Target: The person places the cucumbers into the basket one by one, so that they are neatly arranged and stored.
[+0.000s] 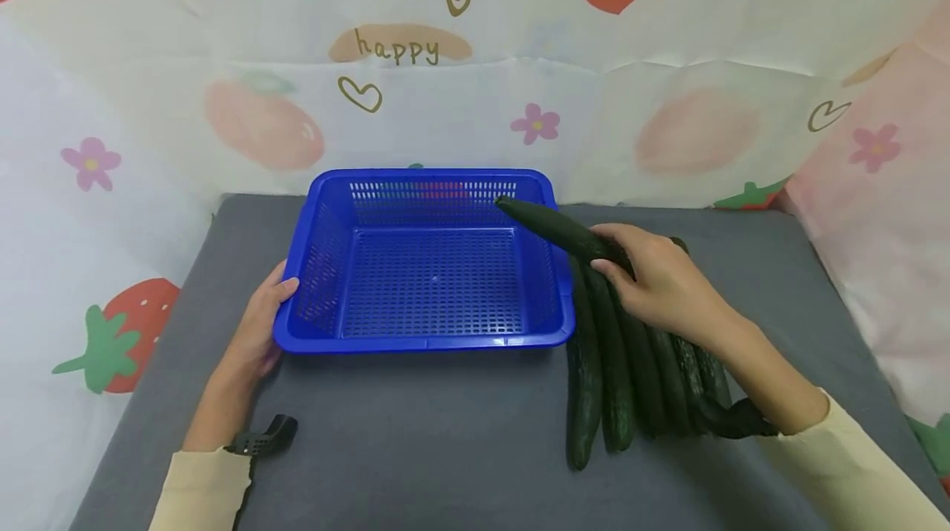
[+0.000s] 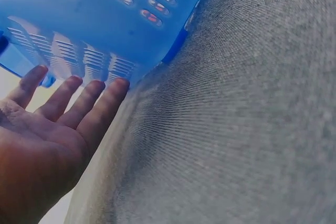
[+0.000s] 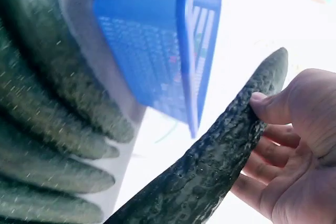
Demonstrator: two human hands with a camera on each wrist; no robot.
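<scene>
A dark green cucumber (image 1: 552, 226) is held by my right hand (image 1: 664, 279), its thumb on one side and fingers on the other. Its far end slants up over the right rim of a blue plastic basket (image 1: 426, 342). The basket's perforated floor shows no contents. At the basket's left side, my left hand (image 1: 260, 318) has its thumb on the rim; in the left wrist view its fingers (image 2: 102, 109) lie against the outer wall. Several more cucumbers (image 1: 585, 382) lie side by side right of the basket, partly hidden beneath my right hand and forearm.
A grey cloth (image 1: 416, 440) covers the table. Behind it hangs a pale printed curtain (image 1: 475, 102) with strawberries, flowers and hearts. The row of cucumbers reaches close to the basket's right side. Each wrist wears a black strap (image 1: 265, 437).
</scene>
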